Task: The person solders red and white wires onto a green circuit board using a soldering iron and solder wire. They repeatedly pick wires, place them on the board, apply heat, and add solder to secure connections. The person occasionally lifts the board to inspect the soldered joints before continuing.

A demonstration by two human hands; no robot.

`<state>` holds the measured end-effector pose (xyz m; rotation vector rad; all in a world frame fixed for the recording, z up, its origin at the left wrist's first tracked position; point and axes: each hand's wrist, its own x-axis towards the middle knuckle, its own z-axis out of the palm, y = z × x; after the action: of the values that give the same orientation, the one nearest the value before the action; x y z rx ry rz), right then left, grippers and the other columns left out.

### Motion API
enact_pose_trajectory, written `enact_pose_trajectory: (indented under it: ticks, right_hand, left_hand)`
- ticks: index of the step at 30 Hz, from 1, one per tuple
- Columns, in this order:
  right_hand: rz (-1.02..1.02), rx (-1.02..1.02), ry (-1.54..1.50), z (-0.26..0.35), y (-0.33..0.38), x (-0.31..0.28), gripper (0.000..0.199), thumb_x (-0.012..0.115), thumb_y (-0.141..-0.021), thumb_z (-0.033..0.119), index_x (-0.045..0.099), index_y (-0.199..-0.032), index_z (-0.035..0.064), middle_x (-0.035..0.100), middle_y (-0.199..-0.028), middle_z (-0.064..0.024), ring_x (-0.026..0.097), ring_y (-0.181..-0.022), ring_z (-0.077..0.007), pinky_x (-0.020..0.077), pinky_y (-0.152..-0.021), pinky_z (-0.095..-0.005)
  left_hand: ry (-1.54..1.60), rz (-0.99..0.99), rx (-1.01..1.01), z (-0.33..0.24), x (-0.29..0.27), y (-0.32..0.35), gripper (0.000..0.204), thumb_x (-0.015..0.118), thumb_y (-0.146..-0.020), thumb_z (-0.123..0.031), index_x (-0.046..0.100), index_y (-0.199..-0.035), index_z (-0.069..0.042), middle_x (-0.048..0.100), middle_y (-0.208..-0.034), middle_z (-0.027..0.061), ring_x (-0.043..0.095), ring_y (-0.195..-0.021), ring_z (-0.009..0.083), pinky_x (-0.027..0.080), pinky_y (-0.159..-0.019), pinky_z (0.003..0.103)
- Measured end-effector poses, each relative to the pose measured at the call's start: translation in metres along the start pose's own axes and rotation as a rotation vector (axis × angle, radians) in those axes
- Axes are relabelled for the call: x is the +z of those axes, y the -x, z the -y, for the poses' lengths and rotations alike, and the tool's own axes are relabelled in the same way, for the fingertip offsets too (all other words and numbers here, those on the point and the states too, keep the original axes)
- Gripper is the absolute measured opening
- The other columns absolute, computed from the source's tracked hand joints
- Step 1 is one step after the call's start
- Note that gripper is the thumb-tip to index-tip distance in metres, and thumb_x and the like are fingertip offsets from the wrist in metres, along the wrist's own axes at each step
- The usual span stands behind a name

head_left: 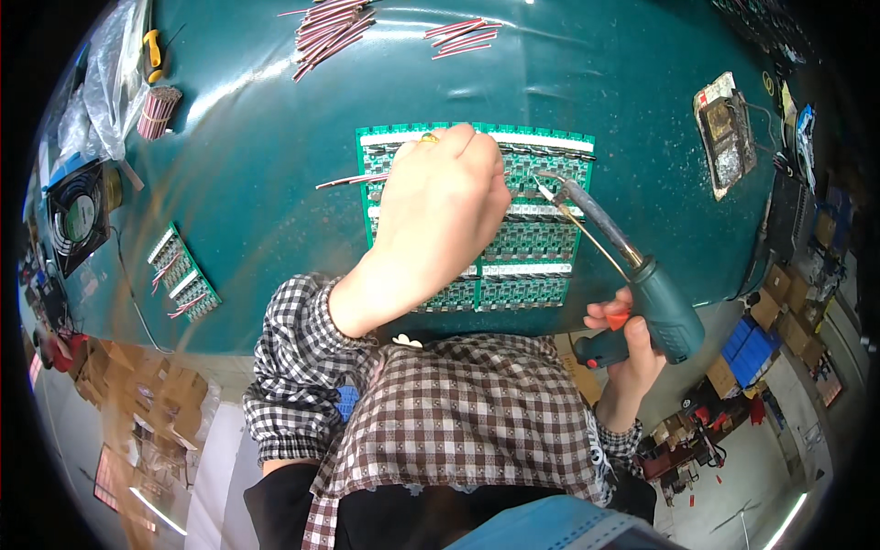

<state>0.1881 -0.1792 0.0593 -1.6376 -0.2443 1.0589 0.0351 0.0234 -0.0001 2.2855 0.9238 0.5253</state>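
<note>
A green panel of circuit boards (pixel 532 238) lies on the dark teal table (pixel 275 137) in front of me. My left hand (pixel 440 202) rests on the panel with fingers closed, pinching a thin red wire (pixel 344 181) that sticks out to the left. My right hand (pixel 628 353) grips the handle of a teal soldering gun (pixel 660 307). The gun's metal tip (pixel 543 183) points at the panel's upper right area, just right of my left hand.
Bundles of red wires (pixel 330 27) lie at the table's far edge, another bundle (pixel 158 112) at far left. Two smaller green boards (pixel 183 273) sit at left. A soldering stand with sponge (pixel 726 136) is at right. A fan (pixel 78 215) and clear plastic bags (pixel 105 82) sit far left.
</note>
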Motion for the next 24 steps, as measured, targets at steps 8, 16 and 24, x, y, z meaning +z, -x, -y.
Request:
enact_pose_trajectory:
  ticks: [8,16,24]
  right_hand:
    - [-0.006,-0.009,0.007,-0.0004,0.0001,0.0022,0.039,0.065,-0.08,0.014,0.053,-0.108,-0.011,0.063,-0.085,-0.0183,0.066,-0.076,-0.0307,0.0577,-0.068,-0.0395]
    - [0.021,-0.049,0.075,-0.0013,-0.0012,0.0057,0.037,0.065,-0.08,0.014,0.055,-0.106,-0.0108,0.064,-0.081,-0.0175,0.065,-0.072,-0.0265,0.0561,-0.068,-0.0368]
    - [0.028,-0.047,0.133,-0.0006,-0.0006,0.0074,0.037,0.066,-0.079,0.015,0.057,-0.105,-0.0092,0.066,-0.078,-0.0149,0.064,-0.071,-0.0218,0.0533,-0.07,-0.0339]
  left_hand:
    - [-0.017,0.025,0.004,-0.0014,-0.0035,-0.0037,0.012,0.062,-0.063,0.0,0.052,-0.069,-0.001,0.054,-0.068,0.0137,0.055,-0.064,0.0318,0.042,-0.061,0.04]
    - [0.034,0.028,-0.007,-0.0003,-0.0032,-0.0044,0.01,0.062,-0.064,-0.001,0.054,-0.07,-0.001,0.054,-0.068,0.0135,0.056,-0.065,0.0312,0.042,-0.061,0.039]
    - [0.037,0.034,-0.03,0.0002,-0.0036,-0.0042,0.011,0.063,-0.064,-0.001,0.053,-0.069,-0.002,0.055,-0.068,0.0132,0.056,-0.065,0.0313,0.042,-0.061,0.039]
